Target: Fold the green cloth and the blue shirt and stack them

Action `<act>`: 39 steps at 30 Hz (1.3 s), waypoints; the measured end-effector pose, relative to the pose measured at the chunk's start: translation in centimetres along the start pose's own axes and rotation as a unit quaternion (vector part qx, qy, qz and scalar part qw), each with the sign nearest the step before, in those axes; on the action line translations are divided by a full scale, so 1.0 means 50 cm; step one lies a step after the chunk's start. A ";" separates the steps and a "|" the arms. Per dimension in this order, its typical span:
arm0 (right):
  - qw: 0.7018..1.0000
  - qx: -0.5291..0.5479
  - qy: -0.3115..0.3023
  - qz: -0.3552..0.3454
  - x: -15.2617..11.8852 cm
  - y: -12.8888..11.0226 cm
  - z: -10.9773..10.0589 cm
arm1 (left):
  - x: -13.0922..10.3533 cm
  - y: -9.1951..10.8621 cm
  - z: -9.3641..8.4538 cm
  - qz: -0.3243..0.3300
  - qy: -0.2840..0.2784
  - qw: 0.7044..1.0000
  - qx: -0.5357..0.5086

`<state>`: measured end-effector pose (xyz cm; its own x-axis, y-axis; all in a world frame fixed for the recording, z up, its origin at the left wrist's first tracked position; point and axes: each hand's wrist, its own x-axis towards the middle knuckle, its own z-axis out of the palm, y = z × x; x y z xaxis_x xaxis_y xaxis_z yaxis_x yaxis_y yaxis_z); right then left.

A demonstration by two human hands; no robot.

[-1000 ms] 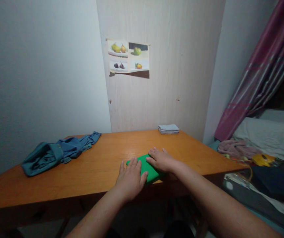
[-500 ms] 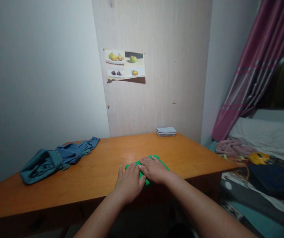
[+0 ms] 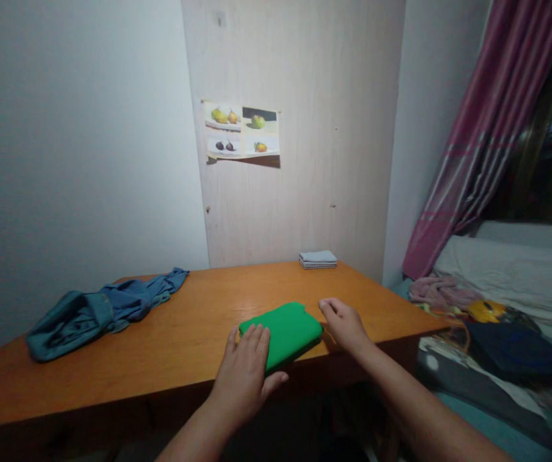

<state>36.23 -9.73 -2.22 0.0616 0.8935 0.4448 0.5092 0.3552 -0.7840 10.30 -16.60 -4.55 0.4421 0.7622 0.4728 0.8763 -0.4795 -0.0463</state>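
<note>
A folded bright green cloth [image 3: 291, 330] lies at the front edge of the wooden table [image 3: 199, 321], its stacked layers showing along the near side. My left hand [image 3: 243, 369] rests flat on its left part, fingers stretched out and the thumb apart along the near edge. Just past the cloth's right end is my right hand [image 3: 346, 326], with its fingers curled together. Whether anything is inside those fingers is hidden from this angle.
A crumpled blue garment [image 3: 107, 314] lies at the table's left. Folded cloths [image 3: 318, 259] are stacked near the back wall. Right of the table, a bed [image 3: 521, 263] holds a pink cloth [image 3: 439, 292], a yellow item [image 3: 485, 311] and a dark flat item [image 3: 517, 346].
My right hand has lifted off the green cloth and moved right, its fingers now curled. My left hand has slid slightly left and nearer, uncovering more of the cloth. The view has shifted slightly.
</note>
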 end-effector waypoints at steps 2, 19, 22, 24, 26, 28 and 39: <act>0.990 0.121 -0.009 0.076 -0.029 -0.007 -0.003 | -0.009 -0.009 0.009 0.020 0.012 1.000 0.007; 0.752 0.550 -0.135 0.338 -0.108 -0.109 0.140 | 0.029 -0.043 -0.035 -0.026 -0.009 0.992 -0.120; 0.756 0.547 -0.103 0.344 -0.091 -0.106 0.154 | 0.035 -0.041 -0.028 0.003 0.013 0.994 -0.105; 0.760 0.543 -0.088 0.345 -0.081 -0.099 0.155 | 0.043 -0.045 -0.024 0.020 0.026 0.992 -0.123; 0.763 0.543 -0.075 0.343 -0.066 -0.089 0.147 | 0.059 -0.056 -0.022 0.008 0.029 0.985 -0.167; 0.764 0.549 -0.059 0.334 -0.045 -0.077 0.130 | 0.086 -0.075 -0.018 -0.045 0.043 0.975 -0.214; 0.774 0.554 0.099 0.289 0.195 0.028 0.015 | 0.286 -0.143 0.141 -0.123 -0.050 0.968 -0.212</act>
<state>36.89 -0.31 0.71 0.1909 0.9705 -0.1475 -0.6949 0.0275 -0.7186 11.70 0.82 -3.68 0.2654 0.9042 0.3345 0.8093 -0.3975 0.4325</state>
